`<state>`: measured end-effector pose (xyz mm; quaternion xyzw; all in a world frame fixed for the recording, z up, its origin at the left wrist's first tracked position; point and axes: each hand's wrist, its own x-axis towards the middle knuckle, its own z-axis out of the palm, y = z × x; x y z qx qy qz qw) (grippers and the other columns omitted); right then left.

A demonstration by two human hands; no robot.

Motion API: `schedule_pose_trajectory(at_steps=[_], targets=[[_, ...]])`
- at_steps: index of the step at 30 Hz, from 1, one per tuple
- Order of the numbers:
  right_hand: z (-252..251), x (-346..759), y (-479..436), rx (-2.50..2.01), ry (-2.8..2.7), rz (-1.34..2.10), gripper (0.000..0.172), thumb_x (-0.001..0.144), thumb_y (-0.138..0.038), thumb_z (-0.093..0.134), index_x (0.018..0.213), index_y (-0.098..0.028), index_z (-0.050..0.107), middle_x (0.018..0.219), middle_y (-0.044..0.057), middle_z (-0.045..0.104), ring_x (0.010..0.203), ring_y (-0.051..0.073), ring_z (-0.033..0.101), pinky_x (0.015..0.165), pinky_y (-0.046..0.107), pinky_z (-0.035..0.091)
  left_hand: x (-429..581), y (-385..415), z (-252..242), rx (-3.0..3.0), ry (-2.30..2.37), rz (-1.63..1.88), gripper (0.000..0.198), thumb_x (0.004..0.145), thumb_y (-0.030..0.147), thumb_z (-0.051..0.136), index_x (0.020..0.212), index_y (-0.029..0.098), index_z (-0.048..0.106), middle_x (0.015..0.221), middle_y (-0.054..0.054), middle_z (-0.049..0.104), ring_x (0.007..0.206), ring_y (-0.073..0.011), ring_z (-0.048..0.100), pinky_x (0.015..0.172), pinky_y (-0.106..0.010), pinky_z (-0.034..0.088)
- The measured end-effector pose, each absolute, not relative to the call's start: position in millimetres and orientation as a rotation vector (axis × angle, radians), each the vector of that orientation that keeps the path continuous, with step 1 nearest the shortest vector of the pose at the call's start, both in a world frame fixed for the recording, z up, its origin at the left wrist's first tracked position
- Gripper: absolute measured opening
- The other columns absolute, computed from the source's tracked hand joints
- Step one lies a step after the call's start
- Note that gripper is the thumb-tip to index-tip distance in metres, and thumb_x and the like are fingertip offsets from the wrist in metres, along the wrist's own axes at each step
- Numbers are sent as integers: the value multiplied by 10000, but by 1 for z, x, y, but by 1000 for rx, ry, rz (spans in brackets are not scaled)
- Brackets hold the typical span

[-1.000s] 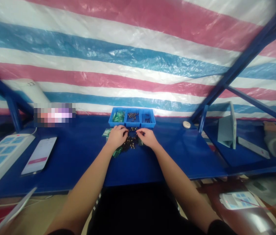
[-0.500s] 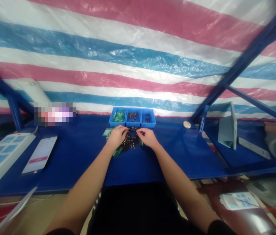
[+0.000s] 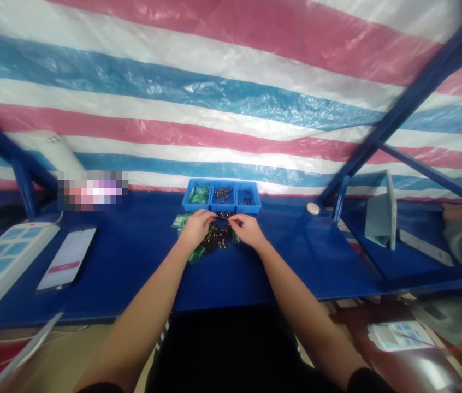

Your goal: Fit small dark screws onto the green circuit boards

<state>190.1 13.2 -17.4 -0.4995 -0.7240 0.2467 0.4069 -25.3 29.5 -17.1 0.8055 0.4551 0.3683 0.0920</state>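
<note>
Fingers (image 3: 207, 215) barely shifted, parts (image 3: 217, 239) near tray rim (image 3: 248, 209)

Only small changes can be noticed. The fingers of the bare left hand (image 3: 196, 226) have been shifted slightly, and the pile of small dark and gold-coloured parts (image 3: 217, 238) is a little more uncovered beside them. By slight camera movement, the flat phone with lit whitish screen (image 3: 67, 257) is shown marginally further right.

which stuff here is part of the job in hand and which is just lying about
Seems part of the job:
- pile of small dark and brassy parts, between left hand and right hand
- green pieces by the left hand
- blue three-compartment tray, holding similar pieces

Seems just lying about:
- phone
- power strip
- round pale object
</note>
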Motion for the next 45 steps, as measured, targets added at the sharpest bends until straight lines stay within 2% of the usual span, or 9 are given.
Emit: schedule_pose_trajectory(at_steps=[21, 34, 45], targets=[[-15, 190, 12, -1264, -1836, 618, 198, 841, -209, 577, 968, -225, 729, 922, 17, 736, 825, 161, 671, 780, 284, 519, -23, 23, -9, 2316, 1411, 1131, 266, 948, 347, 465, 1009, 206, 681, 1008, -57, 722, 914, -205, 665, 875, -332, 502], [-16, 190, 12, -1257, -1824, 620, 206, 836, -206, 572, 969, -223, 729, 931, 17, 738, 824, 162, 672, 768, 281, 520, -26, 21, -3, 1994, 1584, 1205, 277, 898, 409, 514, 960, 218, 704, 822, -13, 738, 721, -175, 675, 716, -274, 516], [-18, 191, 13, -1252, -1832, 614, 196, 840, -213, 576, 963, -224, 728, 921, 20, 737, 820, 166, 672, 770, 289, 515, -27, 22, -4, 1769, 1480, 1163, 298, 897, 446, 508, 962, 213, 682, 712, -2, 708, 597, -148, 653, 591, -248, 528]])
